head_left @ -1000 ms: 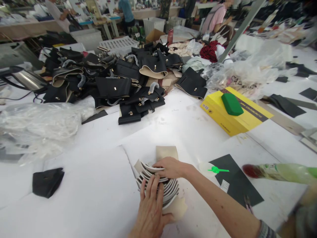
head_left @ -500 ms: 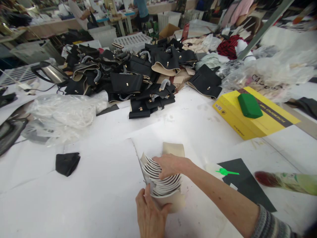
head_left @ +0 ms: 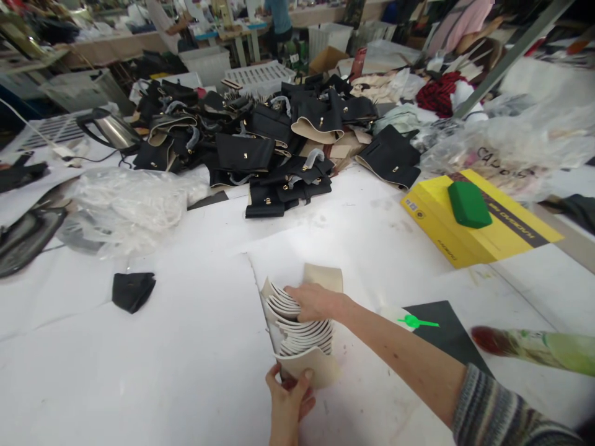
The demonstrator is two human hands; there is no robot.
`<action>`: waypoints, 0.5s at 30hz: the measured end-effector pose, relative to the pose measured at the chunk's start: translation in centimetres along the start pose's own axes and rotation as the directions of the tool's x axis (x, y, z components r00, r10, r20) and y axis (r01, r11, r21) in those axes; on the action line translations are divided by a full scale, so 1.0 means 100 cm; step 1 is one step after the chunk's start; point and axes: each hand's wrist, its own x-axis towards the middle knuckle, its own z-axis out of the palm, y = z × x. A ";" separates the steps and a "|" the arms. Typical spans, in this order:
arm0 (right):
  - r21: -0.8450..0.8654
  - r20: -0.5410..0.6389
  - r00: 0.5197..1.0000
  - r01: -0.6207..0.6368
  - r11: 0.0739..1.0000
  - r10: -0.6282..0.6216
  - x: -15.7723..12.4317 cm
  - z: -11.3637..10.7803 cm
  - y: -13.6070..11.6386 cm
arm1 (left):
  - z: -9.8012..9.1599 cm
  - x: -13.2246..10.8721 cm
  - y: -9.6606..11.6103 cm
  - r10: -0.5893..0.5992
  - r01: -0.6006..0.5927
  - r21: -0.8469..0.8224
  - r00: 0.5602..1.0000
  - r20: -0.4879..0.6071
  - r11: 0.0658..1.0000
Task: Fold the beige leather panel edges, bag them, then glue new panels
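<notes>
Tabletop (head_left: 199, 347): white, smudged, fills the lower and middle frame.
Heap of black leather-like bag parts (head_left: 246, 152): upper centre, brass-coloured clasps showing.
Yellow box (head_left: 432, 220): right of frame, dark stripe on top.
Bottle (head_left: 534, 350): lying at right edge, red cap pointing left.
Row of curved beige pieces (head_left: 304, 337): lower centre, nested close, edges up.
Left hand (head_left: 290, 396): bottom centre; grip closed, thumb and fingers pinching the nearest curved piece (head_left: 316, 367) at its lower left.
Right hand (head_left: 318, 302): centre, fingers against the row's upper part; cannot tell whether grip is closed on any.
Green block (head_left: 469, 204): sits on the yellow box.
</notes>
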 end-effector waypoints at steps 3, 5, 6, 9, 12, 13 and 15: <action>0.012 -0.031 0.999 0.022 1.000 -0.022 -0.001 0.004 0.004 | 0.005 -0.008 -0.001 -0.115 0.140 -0.255 0.987 0.110 0.957; 0.026 -0.049 0.998 0.029 0.999 -0.027 -0.002 0.005 0.005 | 0.008 -0.012 0.003 -0.151 0.205 -0.380 0.974 0.168 0.902; 0.035 -0.055 0.998 0.031 0.999 -0.029 -0.002 0.005 0.006 | 0.009 -0.013 0.006 -0.171 0.240 -0.434 0.966 0.193 0.868; 0.061 -0.071 0.997 0.037 0.997 -0.033 -0.003 0.005 0.005 | 0.011 -0.016 0.016 -0.216 0.336 -0.587 0.939 0.267 0.736; 0.086 -0.076 0.997 0.032 0.996 -0.025 -0.004 0.004 0.003 | 0.014 -0.014 0.027 -0.255 0.415 -0.703 0.910 0.327 0.578; 0.094 -0.076 0.997 0.027 0.995 -0.020 -0.005 0.004 0.002 | 0.014 -0.012 0.030 -0.274 0.438 -0.724 0.899 0.342 0.533; 0.109 -0.077 0.997 0.019 0.994 -0.011 -0.008 0.005 0.000 | 0.016 -0.008 0.034 -0.297 0.480 -0.730 0.877 0.378 0.486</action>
